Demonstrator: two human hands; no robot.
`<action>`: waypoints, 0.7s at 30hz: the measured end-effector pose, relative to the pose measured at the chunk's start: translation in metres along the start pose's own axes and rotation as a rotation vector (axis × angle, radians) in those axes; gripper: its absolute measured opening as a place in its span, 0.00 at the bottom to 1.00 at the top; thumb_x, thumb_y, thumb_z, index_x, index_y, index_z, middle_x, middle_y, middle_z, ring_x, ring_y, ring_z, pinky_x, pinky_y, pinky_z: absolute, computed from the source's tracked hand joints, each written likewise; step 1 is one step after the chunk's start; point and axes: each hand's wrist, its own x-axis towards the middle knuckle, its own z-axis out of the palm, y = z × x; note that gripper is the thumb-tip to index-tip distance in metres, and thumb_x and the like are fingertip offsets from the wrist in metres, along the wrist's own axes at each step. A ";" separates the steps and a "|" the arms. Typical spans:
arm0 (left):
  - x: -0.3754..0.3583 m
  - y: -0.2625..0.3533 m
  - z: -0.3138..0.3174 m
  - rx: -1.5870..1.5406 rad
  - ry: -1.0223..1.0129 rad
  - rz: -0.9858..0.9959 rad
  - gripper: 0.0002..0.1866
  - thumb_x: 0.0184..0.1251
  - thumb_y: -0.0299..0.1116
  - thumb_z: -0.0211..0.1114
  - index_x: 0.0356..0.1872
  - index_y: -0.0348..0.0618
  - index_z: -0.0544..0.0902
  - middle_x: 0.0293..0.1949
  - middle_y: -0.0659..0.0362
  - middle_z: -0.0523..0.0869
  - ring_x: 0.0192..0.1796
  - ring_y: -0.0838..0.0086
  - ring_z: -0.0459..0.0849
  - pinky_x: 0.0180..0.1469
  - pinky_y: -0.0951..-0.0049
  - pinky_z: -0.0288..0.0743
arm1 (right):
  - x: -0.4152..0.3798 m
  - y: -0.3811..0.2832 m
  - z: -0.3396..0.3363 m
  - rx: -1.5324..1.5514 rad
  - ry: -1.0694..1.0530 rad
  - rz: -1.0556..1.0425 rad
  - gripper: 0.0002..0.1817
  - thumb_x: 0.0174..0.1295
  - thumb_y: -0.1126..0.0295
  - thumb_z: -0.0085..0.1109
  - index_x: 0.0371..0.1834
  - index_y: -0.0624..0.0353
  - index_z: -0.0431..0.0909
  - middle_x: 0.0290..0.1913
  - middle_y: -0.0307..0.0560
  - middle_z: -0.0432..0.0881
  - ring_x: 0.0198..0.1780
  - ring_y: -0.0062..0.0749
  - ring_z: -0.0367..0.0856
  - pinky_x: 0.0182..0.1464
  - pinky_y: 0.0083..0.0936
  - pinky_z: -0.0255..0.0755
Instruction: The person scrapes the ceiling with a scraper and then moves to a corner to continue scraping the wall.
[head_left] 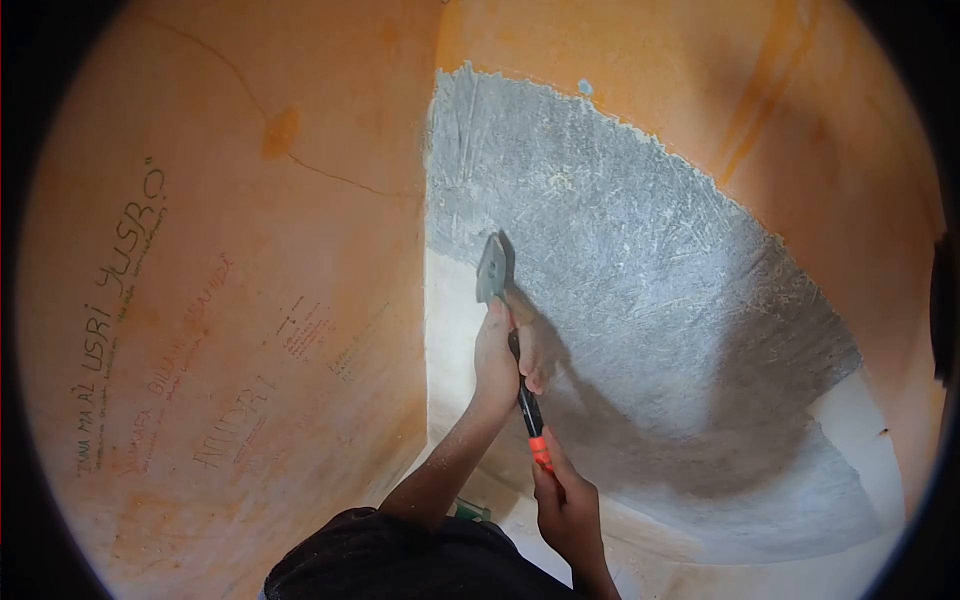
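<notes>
A scraper [531, 410] with a grey metal head, a black handle and an orange-red grip section slants up against the wall. My left hand [497, 360] is closed around its neck, just below the head, with the thumb laid along it. Lower down, my right hand [568, 505] wraps the handle by the orange-red part. The scraper's head lies at or very near the rough grey patch [620, 260], close to that patch's left edge. Pale dust shows on my left forearm.
An orange wall [220, 330] with handwriting stands at the left and meets the patched wall in a corner. White areas [450, 340] border the grey patch at left and lower right. A green object [470, 511] shows partly beside my dark clothing. Shadows fall across the patch.
</notes>
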 end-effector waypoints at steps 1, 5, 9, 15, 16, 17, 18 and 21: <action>-0.003 -0.001 0.000 0.005 0.005 0.005 0.19 0.81 0.54 0.35 0.41 0.51 0.67 0.12 0.65 0.63 0.08 0.75 0.63 0.11 0.74 0.64 | -0.007 -0.005 -0.005 0.006 -0.023 0.051 0.25 0.68 0.75 0.53 0.69 0.64 0.68 0.49 0.64 0.83 0.45 0.42 0.87 0.46 0.25 0.76; -0.001 -0.003 -0.003 0.082 -0.024 -0.012 0.19 0.81 0.55 0.36 0.41 0.53 0.67 0.12 0.65 0.62 0.09 0.76 0.62 0.10 0.75 0.61 | 0.000 0.002 0.005 -0.004 -0.005 0.049 0.25 0.68 0.75 0.52 0.69 0.63 0.68 0.48 0.62 0.84 0.41 0.41 0.86 0.45 0.25 0.76; -0.003 0.004 0.002 -0.029 0.023 -0.017 0.20 0.81 0.55 0.35 0.40 0.53 0.66 0.12 0.65 0.62 0.08 0.76 0.62 0.09 0.75 0.61 | -0.005 -0.002 0.003 0.003 -0.006 -0.004 0.25 0.68 0.75 0.52 0.69 0.63 0.68 0.49 0.63 0.83 0.42 0.41 0.86 0.46 0.26 0.76; 0.006 0.002 -0.009 0.028 0.016 0.005 0.19 0.80 0.55 0.37 0.40 0.53 0.67 0.12 0.65 0.62 0.08 0.76 0.62 0.10 0.75 0.61 | 0.004 -0.003 0.005 -0.002 -0.021 0.026 0.25 0.68 0.75 0.51 0.69 0.64 0.68 0.54 0.65 0.81 0.50 0.46 0.86 0.52 0.27 0.75; 0.004 0.003 -0.001 -0.005 0.033 0.006 0.18 0.81 0.54 0.37 0.40 0.53 0.68 0.12 0.65 0.62 0.08 0.76 0.61 0.10 0.75 0.61 | -0.001 -0.005 0.000 0.011 -0.024 0.028 0.25 0.68 0.75 0.51 0.69 0.64 0.68 0.54 0.66 0.81 0.50 0.46 0.86 0.52 0.28 0.75; 0.001 0.003 -0.001 0.001 0.036 0.005 0.18 0.81 0.54 0.37 0.40 0.53 0.68 0.12 0.65 0.62 0.08 0.76 0.61 0.10 0.75 0.61 | -0.003 -0.006 -0.001 0.028 -0.022 0.028 0.25 0.68 0.75 0.51 0.69 0.64 0.68 0.55 0.66 0.81 0.51 0.47 0.86 0.51 0.28 0.75; 0.000 0.002 -0.001 0.010 0.019 -0.001 0.19 0.80 0.55 0.37 0.40 0.53 0.68 0.12 0.65 0.62 0.08 0.76 0.61 0.10 0.75 0.61 | 0.000 -0.005 0.001 0.030 -0.019 0.021 0.25 0.68 0.75 0.51 0.69 0.64 0.68 0.55 0.66 0.81 0.51 0.47 0.86 0.51 0.28 0.75; 0.010 0.005 -0.007 -0.013 0.003 0.058 0.19 0.80 0.56 0.38 0.40 0.53 0.66 0.11 0.65 0.61 0.08 0.77 0.60 0.10 0.76 0.58 | 0.006 -0.002 0.007 0.033 -0.020 0.039 0.25 0.68 0.75 0.51 0.69 0.64 0.68 0.55 0.66 0.81 0.51 0.47 0.85 0.52 0.28 0.75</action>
